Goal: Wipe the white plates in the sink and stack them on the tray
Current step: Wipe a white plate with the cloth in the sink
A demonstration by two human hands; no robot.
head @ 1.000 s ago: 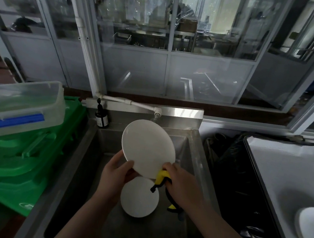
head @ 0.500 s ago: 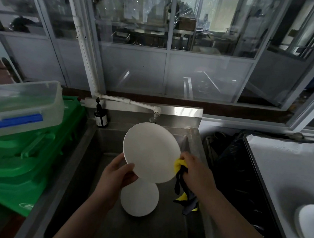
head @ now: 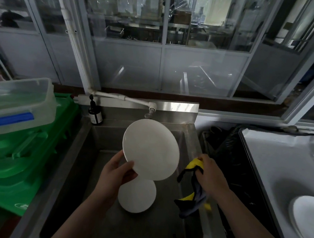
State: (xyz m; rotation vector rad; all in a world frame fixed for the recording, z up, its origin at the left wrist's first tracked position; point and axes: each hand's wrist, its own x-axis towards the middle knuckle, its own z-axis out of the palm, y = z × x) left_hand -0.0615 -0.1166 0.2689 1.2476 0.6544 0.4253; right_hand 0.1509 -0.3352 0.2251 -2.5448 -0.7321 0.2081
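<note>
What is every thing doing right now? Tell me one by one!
Held plate: tilted, gripped by left hand.
Cloth: bunched in right hand, off the plate.
Sink plate: lying flat.
Tap: no water seen.
Tray plate: lying on tray.

Dim indoor scene, lit mainly by daylight through the glazed window wall [head: 164, 43] across the upper frame, with streaky reflections on its lower panes. The steel sink basin [head: 105, 218] is in shadow. Wide-angle bending curves the edges; the yellow-and-grey cloth [head: 193, 198] looks slightly blurred.
</note>
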